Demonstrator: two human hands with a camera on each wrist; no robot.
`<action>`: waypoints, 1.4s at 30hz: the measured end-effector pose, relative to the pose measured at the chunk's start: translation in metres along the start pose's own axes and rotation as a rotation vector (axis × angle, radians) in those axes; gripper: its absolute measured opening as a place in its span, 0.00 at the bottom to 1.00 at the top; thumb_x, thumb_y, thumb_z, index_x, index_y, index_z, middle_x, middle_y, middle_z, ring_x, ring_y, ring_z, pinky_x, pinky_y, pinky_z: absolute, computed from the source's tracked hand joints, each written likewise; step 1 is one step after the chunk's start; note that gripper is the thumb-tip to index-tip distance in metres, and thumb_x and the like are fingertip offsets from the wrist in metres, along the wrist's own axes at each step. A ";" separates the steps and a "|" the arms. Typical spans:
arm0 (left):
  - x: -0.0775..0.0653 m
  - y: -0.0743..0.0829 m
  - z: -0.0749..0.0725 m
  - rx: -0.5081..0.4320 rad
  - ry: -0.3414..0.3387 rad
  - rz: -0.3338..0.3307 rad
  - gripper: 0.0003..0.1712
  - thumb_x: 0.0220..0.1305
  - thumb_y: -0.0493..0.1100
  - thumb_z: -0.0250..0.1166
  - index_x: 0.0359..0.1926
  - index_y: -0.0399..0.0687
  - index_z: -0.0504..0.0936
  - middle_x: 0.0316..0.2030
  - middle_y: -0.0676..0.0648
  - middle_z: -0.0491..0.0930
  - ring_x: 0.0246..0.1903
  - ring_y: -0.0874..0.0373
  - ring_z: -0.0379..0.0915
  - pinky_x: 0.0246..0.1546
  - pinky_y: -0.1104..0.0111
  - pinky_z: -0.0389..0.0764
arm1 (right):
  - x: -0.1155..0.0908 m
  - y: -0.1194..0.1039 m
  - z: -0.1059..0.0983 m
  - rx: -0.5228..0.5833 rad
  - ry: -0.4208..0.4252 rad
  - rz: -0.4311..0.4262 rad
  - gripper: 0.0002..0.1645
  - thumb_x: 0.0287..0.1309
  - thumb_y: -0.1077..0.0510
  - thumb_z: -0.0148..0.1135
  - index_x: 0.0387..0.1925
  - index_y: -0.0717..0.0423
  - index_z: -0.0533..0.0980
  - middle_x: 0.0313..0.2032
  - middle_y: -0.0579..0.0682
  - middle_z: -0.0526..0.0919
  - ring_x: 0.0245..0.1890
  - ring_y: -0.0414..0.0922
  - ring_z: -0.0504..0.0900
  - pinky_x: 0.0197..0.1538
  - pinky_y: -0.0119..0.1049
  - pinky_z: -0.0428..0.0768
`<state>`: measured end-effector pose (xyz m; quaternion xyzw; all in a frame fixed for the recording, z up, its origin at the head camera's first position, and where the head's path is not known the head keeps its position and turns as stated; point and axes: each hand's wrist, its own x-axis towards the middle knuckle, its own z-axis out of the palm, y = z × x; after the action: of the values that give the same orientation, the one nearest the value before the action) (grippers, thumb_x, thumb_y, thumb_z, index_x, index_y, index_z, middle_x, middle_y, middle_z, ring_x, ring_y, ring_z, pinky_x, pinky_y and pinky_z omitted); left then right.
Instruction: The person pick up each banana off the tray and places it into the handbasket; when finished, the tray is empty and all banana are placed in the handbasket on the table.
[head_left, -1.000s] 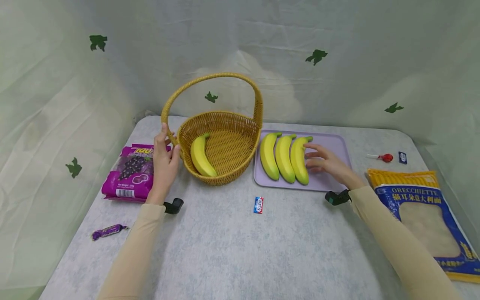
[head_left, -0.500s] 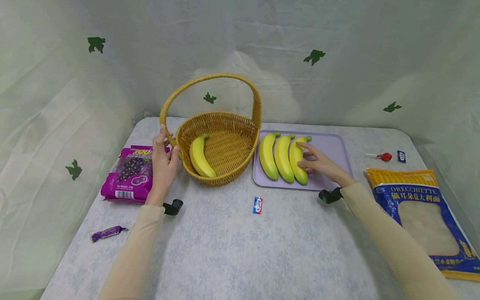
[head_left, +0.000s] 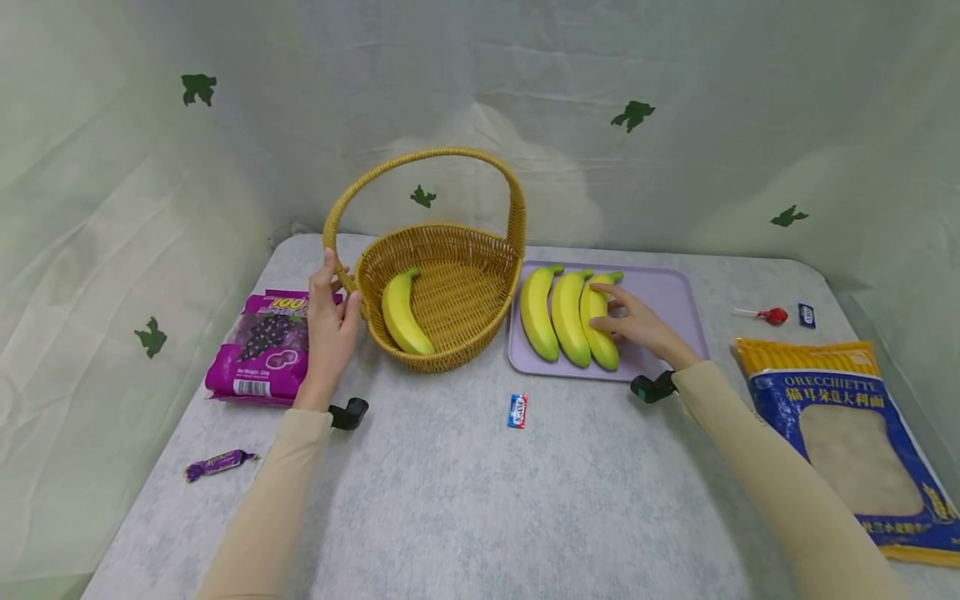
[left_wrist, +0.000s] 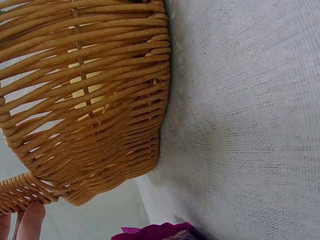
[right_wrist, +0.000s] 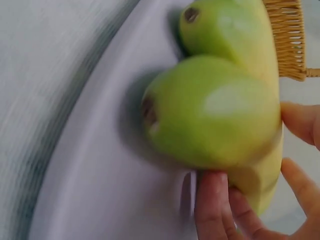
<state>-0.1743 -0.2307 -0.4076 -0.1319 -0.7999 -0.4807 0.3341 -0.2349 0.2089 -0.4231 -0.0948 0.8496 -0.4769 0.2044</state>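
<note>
My left hand (head_left: 330, 333) grips the base of the handle on the wicker basket (head_left: 442, 239); its fingertips (left_wrist: 32, 220) show against the woven handle in the left wrist view. One banana (head_left: 403, 315) lies inside the basket, at its left. On the lilac tray (head_left: 671, 292) three bananas lie side by side. My right hand (head_left: 641, 325) holds the rightmost banana (right_wrist: 215, 115), thumb and fingers on either side of it. The middle banana (head_left: 568, 321) and the left banana (head_left: 536, 312) are untouched, close beside it.
A purple candy bag (head_left: 262, 350) lies beside my left hand, a purple wrapped candy (head_left: 219, 464) nearer. A small blue-and-red packet (head_left: 517, 411) sits in front of the tray. At right are a lollipop (head_left: 772, 316), a dark blue packet (head_left: 806, 315) and an orecchiette bag (head_left: 855, 450).
My right hand has moved left from beside the rightmost banana and taken hold of it. My left hand has stayed on the basket handle.
</note>
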 end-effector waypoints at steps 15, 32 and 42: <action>0.001 0.007 0.001 -0.015 0.010 0.004 0.49 0.67 0.25 0.50 0.70 0.86 0.52 0.56 0.31 0.62 0.54 0.35 0.67 0.44 0.83 0.72 | -0.022 -0.029 0.002 0.106 -0.029 -0.111 0.38 0.65 0.53 0.57 0.73 0.43 0.54 0.64 0.62 0.61 0.60 0.57 0.66 0.53 0.50 0.72; 0.000 0.004 0.002 -0.006 0.005 -0.007 0.49 0.67 0.24 0.50 0.69 0.87 0.52 0.55 0.31 0.62 0.53 0.33 0.67 0.46 0.81 0.73 | -0.023 -0.092 0.048 0.132 -0.210 -0.255 0.34 0.63 0.51 0.60 0.69 0.35 0.61 0.68 0.40 0.58 0.64 0.47 0.60 0.56 0.48 0.71; 0.003 0.039 -0.001 0.002 0.003 -0.001 0.53 0.66 0.22 0.49 0.66 0.94 0.53 0.53 0.28 0.62 0.52 0.29 0.66 0.47 0.81 0.73 | 0.001 -0.125 0.080 0.118 -0.267 -0.339 0.34 0.65 0.53 0.58 0.70 0.37 0.61 0.66 0.42 0.62 0.61 0.46 0.63 0.54 0.46 0.73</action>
<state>-0.1555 -0.2118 -0.3786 -0.1304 -0.7999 -0.4803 0.3353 -0.2052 0.0809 -0.3537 -0.2863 0.7574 -0.5366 0.2373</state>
